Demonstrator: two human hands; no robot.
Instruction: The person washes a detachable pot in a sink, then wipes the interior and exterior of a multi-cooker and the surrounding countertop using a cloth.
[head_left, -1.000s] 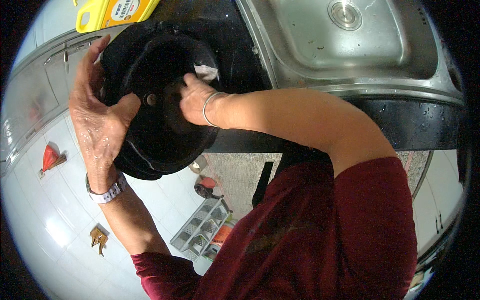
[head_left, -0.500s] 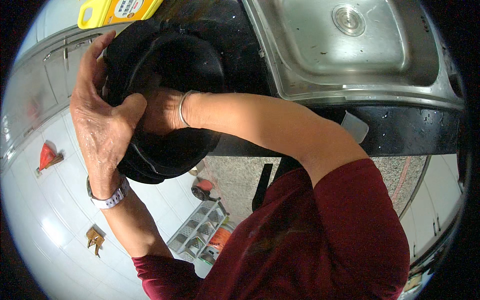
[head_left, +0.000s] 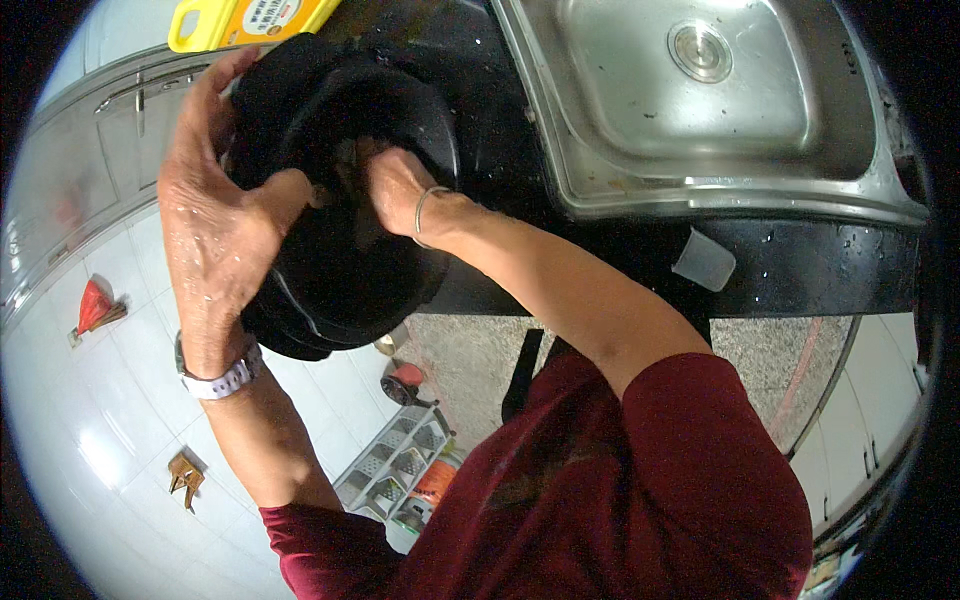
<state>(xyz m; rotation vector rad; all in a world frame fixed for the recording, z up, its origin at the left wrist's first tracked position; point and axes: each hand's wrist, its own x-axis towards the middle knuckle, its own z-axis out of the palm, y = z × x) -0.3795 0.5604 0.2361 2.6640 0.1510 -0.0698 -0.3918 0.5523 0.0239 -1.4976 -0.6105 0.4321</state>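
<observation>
A deep black round container [head_left: 355, 295] leans on the dark counter, its wide mouth toward me. My left hand [head_left: 220, 220], wet with drops, is closed around its left side: the thumb hooks over the rim and the fingers stretch along the outer wall. Inside the mouth is my right hand [head_left: 398, 190], with a thin bangle on the wrist. Its fingers are curled against the inner wall on the far side. A dull greyish patch shows by the fingertips, too dark to name; whether they hold it is unclear.
To the right is a steel sink [head_left: 690, 195] with a round drain strainer. A small translucent plastic cup [head_left: 706, 260] lies on the wet black counter [head_left: 820, 265] before it. A yellow jug [head_left: 255, 22] stands behind the container. Below the counter is a grey rack [head_left: 395, 465].
My right hand has moved right and slightly up inside the container, and more of its back shows. The left hand keeps its hold, shifting slightly right with the container in the picture.
</observation>
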